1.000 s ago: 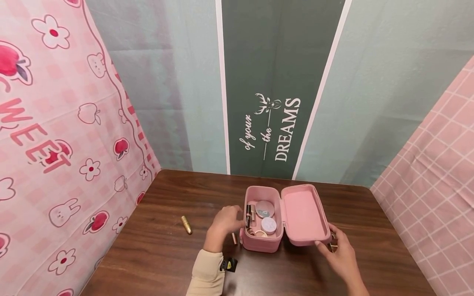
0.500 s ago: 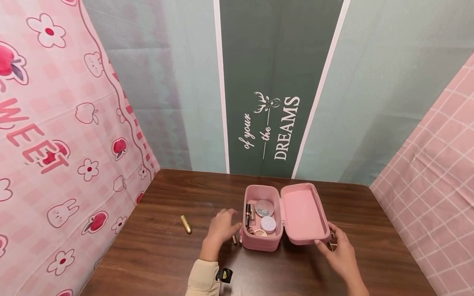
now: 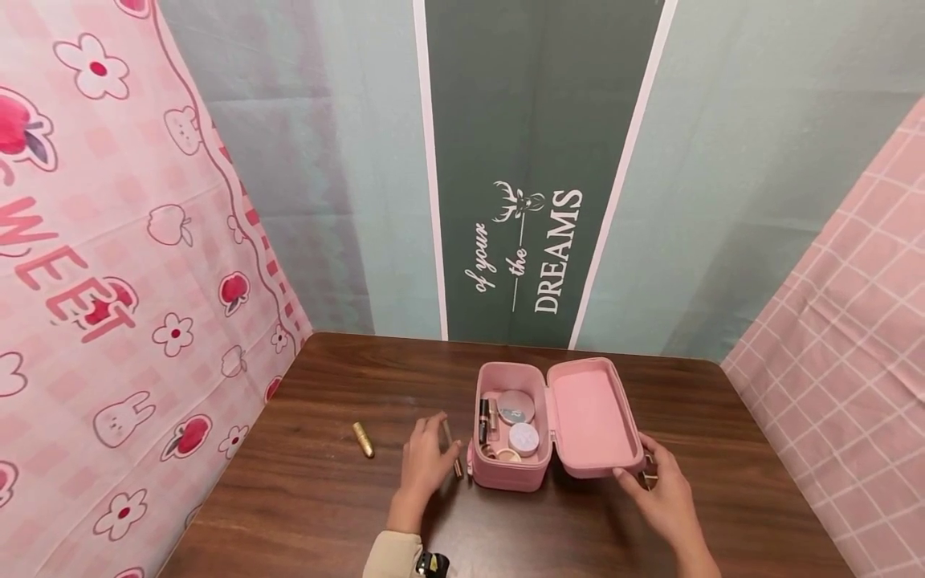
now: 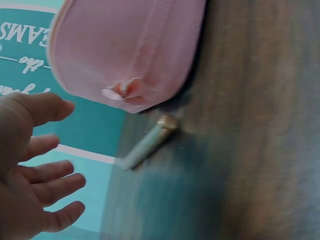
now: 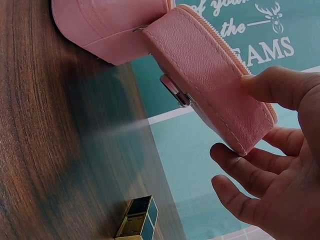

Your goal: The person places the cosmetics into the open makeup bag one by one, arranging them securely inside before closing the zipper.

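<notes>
A pink zippered makeup case (image 3: 511, 475) stands with its lid (image 3: 594, 417) folded over to the right. My right hand (image 3: 665, 490) grips the lid's outer corner, thumb on the zipped edge and fingers underneath. Left of the case lies a slim cosmetic tube (image 4: 150, 142) with a rose-gold end. My left hand (image 3: 426, 456) is right at the tube in the head view, fingers relaxed and spread, holding nothing. Inside the case are a round silver compact (image 3: 516, 408), a white round jar (image 3: 523, 438), a black tube (image 3: 483, 419) and a pinkish lipstick (image 3: 494, 416).
A gold lipstick (image 3: 364, 440) lies farther left on the brown wooden table (image 3: 303, 498). Beyond the lid, by my right hand, sits a gold-edged dark lipstick case (image 5: 140, 220). Printed cloth hangs behind and on both sides.
My left hand has moved off the case's left rim, leftward and down toward me, beside the slim tube. My right hand keeps holding the lid in place.
</notes>
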A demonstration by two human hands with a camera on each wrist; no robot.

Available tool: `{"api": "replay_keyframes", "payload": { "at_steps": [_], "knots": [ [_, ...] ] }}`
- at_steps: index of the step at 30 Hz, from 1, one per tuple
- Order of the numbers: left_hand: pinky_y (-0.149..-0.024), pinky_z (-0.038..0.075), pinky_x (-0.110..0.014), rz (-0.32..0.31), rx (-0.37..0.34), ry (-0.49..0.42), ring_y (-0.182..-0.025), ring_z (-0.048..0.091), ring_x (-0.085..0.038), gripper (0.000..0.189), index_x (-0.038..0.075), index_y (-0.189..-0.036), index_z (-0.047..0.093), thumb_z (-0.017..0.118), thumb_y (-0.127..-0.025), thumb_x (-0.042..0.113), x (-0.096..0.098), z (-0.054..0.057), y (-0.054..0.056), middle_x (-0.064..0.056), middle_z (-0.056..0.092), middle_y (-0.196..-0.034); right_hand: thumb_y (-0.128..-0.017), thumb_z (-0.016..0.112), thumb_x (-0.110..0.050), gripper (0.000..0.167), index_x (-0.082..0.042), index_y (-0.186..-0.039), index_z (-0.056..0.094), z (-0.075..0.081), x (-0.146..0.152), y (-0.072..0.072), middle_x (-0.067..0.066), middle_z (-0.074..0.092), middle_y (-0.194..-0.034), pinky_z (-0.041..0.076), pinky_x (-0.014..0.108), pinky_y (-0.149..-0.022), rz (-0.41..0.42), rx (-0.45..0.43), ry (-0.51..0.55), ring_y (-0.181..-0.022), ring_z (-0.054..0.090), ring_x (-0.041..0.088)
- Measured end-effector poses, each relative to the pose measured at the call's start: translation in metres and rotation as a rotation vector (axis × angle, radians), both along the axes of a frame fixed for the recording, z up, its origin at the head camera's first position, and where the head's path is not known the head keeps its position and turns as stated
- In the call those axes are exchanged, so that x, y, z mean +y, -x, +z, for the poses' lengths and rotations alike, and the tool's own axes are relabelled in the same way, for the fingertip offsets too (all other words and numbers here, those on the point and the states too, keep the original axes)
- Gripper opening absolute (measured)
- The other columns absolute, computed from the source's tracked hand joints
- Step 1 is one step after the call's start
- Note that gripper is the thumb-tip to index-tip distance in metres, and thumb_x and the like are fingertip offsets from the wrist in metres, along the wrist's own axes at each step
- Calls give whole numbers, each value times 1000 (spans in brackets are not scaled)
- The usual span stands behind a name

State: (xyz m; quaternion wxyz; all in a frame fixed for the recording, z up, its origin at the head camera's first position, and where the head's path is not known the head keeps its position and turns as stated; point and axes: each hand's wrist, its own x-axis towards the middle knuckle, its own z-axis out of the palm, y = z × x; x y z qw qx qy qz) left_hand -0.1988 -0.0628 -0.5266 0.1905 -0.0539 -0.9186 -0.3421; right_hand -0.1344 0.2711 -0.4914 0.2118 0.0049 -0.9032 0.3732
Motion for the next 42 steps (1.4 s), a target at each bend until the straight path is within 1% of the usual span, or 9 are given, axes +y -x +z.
{"api": "replay_keyframes", "payload": {
  "at_steps": [6, 12, 17, 21, 26, 28, 36, 38, 42],
  "knots": [
    [-75, 46, -48, 81, 27, -140, -89, 59, -38, 48, 2, -111, 61, 79, -68, 14, 4, -12, -4, -17, 58, -104, -73, 75, -4, 61, 9, -124, 45, 0, 0, 1, 25, 53, -105, 50, 37, -63, -1, -2, -2, -85, 57, 33],
    [-79, 45, -48, 135, -9, -216, -94, 57, -38, 50, 0, -110, 61, 80, -65, 12, 7, -21, -5, -19, 58, -106, -74, 75, -5, 60, 9, -124, 45, -1, 0, 0, 23, 54, -103, 50, 35, -63, -7, -5, -8, -84, 56, 29],
    [-79, 44, -48, 151, -16, -278, -91, 57, -38, 51, -2, -108, 60, 80, -63, 9, 8, -31, -1, -19, 58, -102, -73, 76, -5, 60, 8, -124, 46, -2, 0, 1, 21, 54, -102, 50, 36, -64, -17, -7, -14, -83, 55, 26],
    [-76, 45, -46, 149, -65, -326, -85, 56, -34, 52, -4, -108, 59, 81, -63, 9, 10, -36, 2, -20, 56, -98, -73, 75, -4, 60, 9, -124, 45, -2, 0, 2, 23, 54, -104, 50, 37, -63, -12, -3, -10, -85, 56, 30],
    [-76, 44, -45, 161, -148, -327, -83, 54, -31, 50, -3, -106, 60, 82, -62, 9, 13, -41, 4, -17, 53, -93, -74, 75, -4, 60, 9, -124, 45, -1, 0, 2, 24, 53, -106, 50, 36, -63, -14, -13, -9, -86, 56, 31],
    [-77, 44, -45, 166, -165, -324, -85, 54, -32, 49, -3, -104, 60, 82, -61, 8, 14, -42, 4, -16, 53, -93, -74, 75, -5, 60, 9, -124, 46, -1, 0, 1, 24, 54, -107, 50, 35, -63, -16, -16, -10, -85, 56, 29],
    [-79, 43, -44, 187, -175, -307, -85, 53, -34, 46, -3, -94, 61, 84, -55, 6, 15, -43, 6, -14, 54, -87, -73, 76, -6, 60, 7, -124, 47, -2, 0, 1, 22, 54, -106, 50, 33, -63, -20, -9, -16, -82, 52, 8],
    [-77, 44, -43, 192, -167, -297, -83, 53, -34, 43, -2, -90, 62, 83, -53, 3, 14, -43, 7, -14, 55, -85, -74, 76, -6, 60, 8, -124, 46, -2, 0, 1, 22, 54, -107, 50, 33, -63, -21, -13, -18, -83, 53, 11],
    [-74, 44, -43, 202, -179, -285, -80, 53, -33, 39, -2, -87, 63, 79, -52, -1, 11, -41, 7, -12, 56, -80, -74, 75, -5, 60, 8, -125, 45, -2, -1, 1, 24, 53, -108, 50, 34, -64, -21, -25, -13, -85, 56, 26]
  ]
}}
